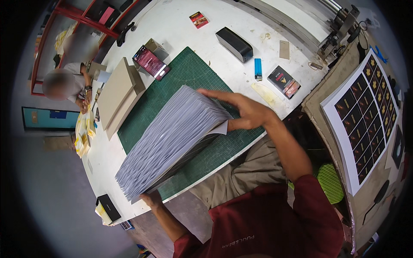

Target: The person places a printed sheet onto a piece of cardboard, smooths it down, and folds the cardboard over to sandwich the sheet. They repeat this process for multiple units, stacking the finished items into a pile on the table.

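A thick stack of white paper sheets point(170, 135) with ruffled edges rests over a green cutting mat point(189, 69) on the white table. A dark face shows along its near side. My right hand point(247, 112) grips the stack's right end, fingers along the top edge and thumb at the near side beside a lifted corner. At the lower left end, my left hand point(151, 199) clasps the near corner, with its fingers partly hidden under the sheets.
Beyond the mat are grey boards point(122, 92), a phone point(151, 63) leaning on a box, a black case point(234, 44), a blue lighter point(257, 69) and a dark pack point(284, 81). Printed sheets point(361, 122) lie at right. A co-worker's hands point(84, 104) handle yellow-white material at far left.
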Action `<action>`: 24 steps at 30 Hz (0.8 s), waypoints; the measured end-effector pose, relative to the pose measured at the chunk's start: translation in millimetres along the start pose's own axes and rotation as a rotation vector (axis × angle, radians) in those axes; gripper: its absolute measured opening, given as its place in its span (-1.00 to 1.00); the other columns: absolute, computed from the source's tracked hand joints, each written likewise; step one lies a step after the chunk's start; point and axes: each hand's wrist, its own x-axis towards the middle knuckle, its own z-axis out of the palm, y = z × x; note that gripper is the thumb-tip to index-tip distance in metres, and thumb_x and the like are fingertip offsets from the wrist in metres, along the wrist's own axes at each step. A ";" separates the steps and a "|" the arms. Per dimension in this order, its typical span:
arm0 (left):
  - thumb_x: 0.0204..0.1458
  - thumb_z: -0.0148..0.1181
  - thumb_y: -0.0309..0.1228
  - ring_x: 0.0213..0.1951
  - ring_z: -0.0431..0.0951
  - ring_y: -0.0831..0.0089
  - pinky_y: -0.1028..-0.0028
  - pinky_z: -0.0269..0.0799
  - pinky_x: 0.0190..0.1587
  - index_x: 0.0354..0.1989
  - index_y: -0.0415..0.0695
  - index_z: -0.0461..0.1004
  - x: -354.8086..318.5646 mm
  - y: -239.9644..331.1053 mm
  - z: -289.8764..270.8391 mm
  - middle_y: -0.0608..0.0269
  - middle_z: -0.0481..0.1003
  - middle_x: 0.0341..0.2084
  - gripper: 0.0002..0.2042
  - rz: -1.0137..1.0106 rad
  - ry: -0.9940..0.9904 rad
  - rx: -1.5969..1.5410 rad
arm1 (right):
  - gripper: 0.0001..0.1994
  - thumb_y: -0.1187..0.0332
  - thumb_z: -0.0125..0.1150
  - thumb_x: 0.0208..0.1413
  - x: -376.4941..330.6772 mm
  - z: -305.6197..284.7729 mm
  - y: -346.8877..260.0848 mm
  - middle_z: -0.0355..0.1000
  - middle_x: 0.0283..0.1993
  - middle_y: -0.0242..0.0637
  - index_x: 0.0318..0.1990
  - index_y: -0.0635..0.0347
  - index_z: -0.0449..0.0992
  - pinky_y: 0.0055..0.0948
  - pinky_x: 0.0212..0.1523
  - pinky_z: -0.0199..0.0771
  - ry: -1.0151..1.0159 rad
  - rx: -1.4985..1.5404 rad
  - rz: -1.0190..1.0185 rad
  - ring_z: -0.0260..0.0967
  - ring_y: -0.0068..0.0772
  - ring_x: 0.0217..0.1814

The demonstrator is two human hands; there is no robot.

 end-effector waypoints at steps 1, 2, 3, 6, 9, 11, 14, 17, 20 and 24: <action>0.15 -0.01 0.15 0.34 0.10 0.05 -0.02 -0.03 0.35 0.39 -0.08 -0.03 -4.2 -6.4 6.7 0.05 0.05 0.35 -0.23 -0.017 0.072 -0.031 | -0.01 0.33 0.55 -0.24 -3.4 3.0 5.6 0.16 0.38 0.01 0.40 0.21 0.07 -0.29 0.38 0.07 0.001 0.015 0.012 0.12 -0.15 0.41; 0.16 -0.02 0.14 0.32 0.14 0.05 -0.02 0.01 0.34 0.40 -0.03 -0.01 -7.1 -10.2 11.3 0.04 0.09 0.33 -0.26 -0.033 0.145 -0.062 | -0.01 0.34 0.56 -0.25 -6.4 5.2 10.7 0.17 0.37 0.00 0.39 0.20 0.09 -0.29 0.37 0.09 0.002 0.030 0.024 0.13 -0.16 0.40; 0.13 0.01 0.18 0.32 0.14 0.08 0.01 -0.02 0.36 0.39 -0.10 -0.01 1.1 -5.7 19.9 0.04 0.10 0.33 -0.20 -0.044 0.154 0.070 | 0.00 0.34 0.58 -0.28 -6.0 -0.5 8.9 0.24 0.32 -0.02 0.39 0.16 0.11 -0.29 0.33 0.15 0.001 -0.024 0.029 0.18 -0.16 0.35; 0.06 0.11 0.16 0.32 0.15 0.12 0.06 -0.02 0.36 0.36 -0.20 0.02 1.8 -6.7 -40.2 0.03 0.14 0.31 -0.14 -0.002 0.030 0.418 | -0.02 0.33 0.58 -0.30 1.2 -1.8 13.2 0.28 0.27 -0.03 0.37 0.14 0.15 -0.26 0.32 0.17 0.014 0.018 0.008 0.21 -0.14 0.33; -0.11 0.34 0.12 0.20 0.28 0.16 0.18 0.13 0.28 0.23 -0.28 0.23 -3.4 -2.3 -65.8 0.02 0.32 0.16 -0.14 -0.208 -0.043 0.426 | -0.06 0.33 0.57 -0.32 10.2 1.5 7.9 0.29 0.26 -0.03 0.34 0.15 0.21 -0.25 0.33 0.16 -0.037 -0.146 -0.020 0.22 -0.13 0.32; -0.21 0.50 -0.12 0.01 0.43 0.23 0.27 0.33 0.11 0.14 -0.29 0.35 25.4 21.9 -8.2 0.08 0.46 0.01 -0.25 -0.182 -0.042 0.384 | -0.08 0.34 0.55 -0.33 8.9 -5.0 6.5 0.28 0.26 -0.02 0.31 0.20 0.24 -0.23 0.35 0.14 -0.017 -0.105 0.020 0.22 -0.11 0.32; -0.30 0.56 -0.34 -0.05 0.48 0.27 0.33 0.40 0.04 0.07 -0.27 0.42 42.1 60.5 18.7 0.12 0.50 -0.04 -0.33 -0.366 -0.146 0.503 | -0.10 0.35 0.52 -0.34 10.1 -2.7 8.2 0.27 0.26 -0.04 0.29 0.27 0.24 -0.23 0.37 0.11 -0.029 -0.022 0.076 0.21 -0.11 0.33; -0.32 0.56 -0.45 -0.09 0.51 0.29 0.32 0.45 0.00 0.03 -0.25 0.47 46.9 71.6 31.6 0.15 0.53 -0.09 -0.38 -0.545 -0.141 0.446 | -0.11 0.37 0.47 -0.33 7.7 -2.8 6.8 0.27 0.26 -0.06 0.29 0.32 0.22 -0.24 0.39 0.07 -0.051 0.036 0.201 0.18 -0.14 0.34; -0.29 0.56 -0.37 -0.09 0.52 0.29 0.30 0.48 -0.03 -0.01 -0.24 0.50 42.3 58.3 27.6 0.16 0.55 -0.13 -0.42 -0.493 -0.161 0.402 | -0.15 0.40 0.37 -0.29 15.0 -6.8 -2.3 0.26 0.25 -0.09 0.29 0.38 0.18 -0.30 0.38 0.04 -0.097 0.001 0.250 0.16 -0.21 0.34; -0.49 0.67 -0.29 -0.07 0.51 0.32 0.31 0.48 0.02 0.11 -0.22 0.39 42.0 36.0 10.7 0.17 0.52 -0.07 -0.14 -0.500 -0.234 0.498 | -0.11 0.39 0.37 -0.31 14.7 -13.8 -13.3 0.23 0.28 -0.08 0.31 0.41 0.15 -0.36 0.34 0.06 -0.126 0.005 0.359 0.17 -0.30 0.32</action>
